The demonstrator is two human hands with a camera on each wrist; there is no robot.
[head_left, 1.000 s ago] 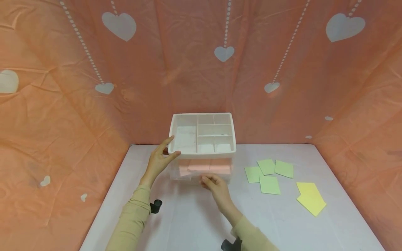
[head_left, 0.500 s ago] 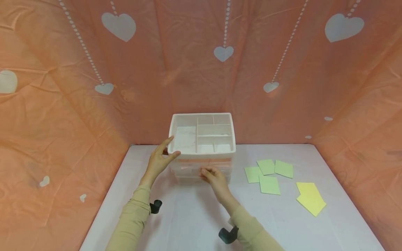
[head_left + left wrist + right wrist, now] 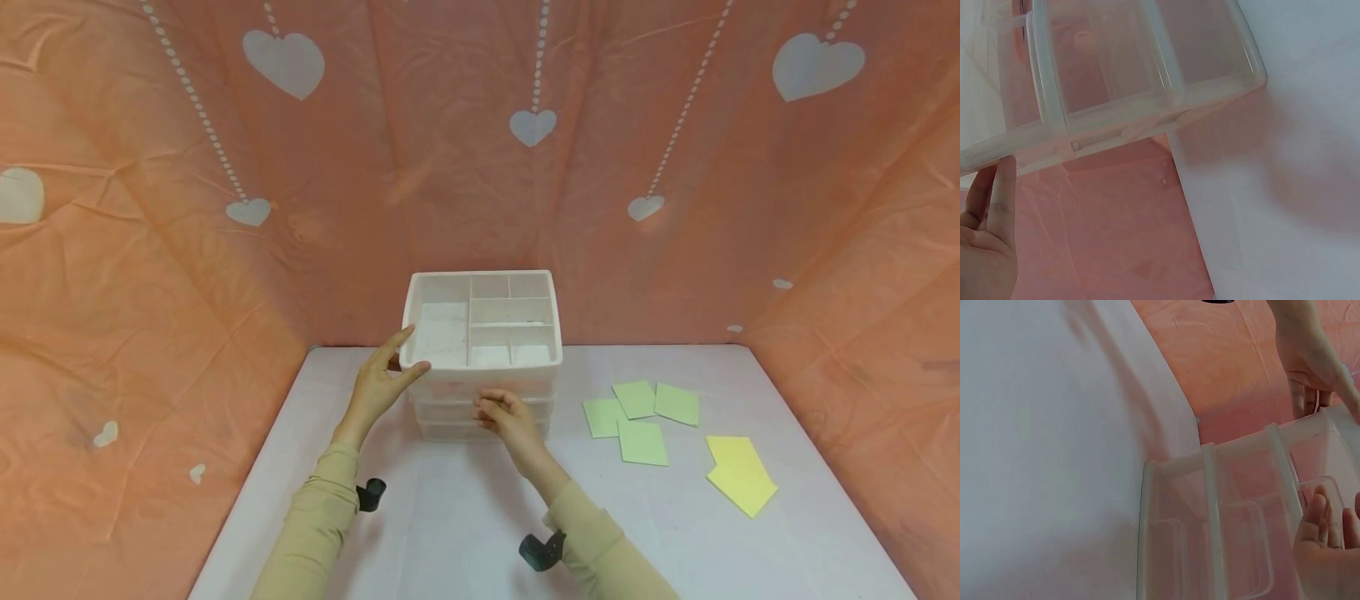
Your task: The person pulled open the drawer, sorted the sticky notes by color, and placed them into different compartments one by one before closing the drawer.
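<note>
Left hand (image 3: 375, 387) grips organizer (image 3: 487, 367) by near-left corner, thumb on front rim. Right hand (image 3: 513, 425) at top drawer (image 3: 450, 387); whether fingers pinch it, cannot tell. Organizer stands on white table (image 3: 450, 517); plain-faced green notes (image 3: 644, 442) and yellow notes (image 3: 742, 483) lie rightward.

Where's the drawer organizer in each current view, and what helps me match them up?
Head: the white drawer organizer stands near the centre, toward the table's far edge.
Left wrist: the organizer slants across the upper left, cut off by the frame.
Right wrist: lower right, cut off by the frame.
Shared landmark: the left hand, at the organizer's top in all three.
</note>
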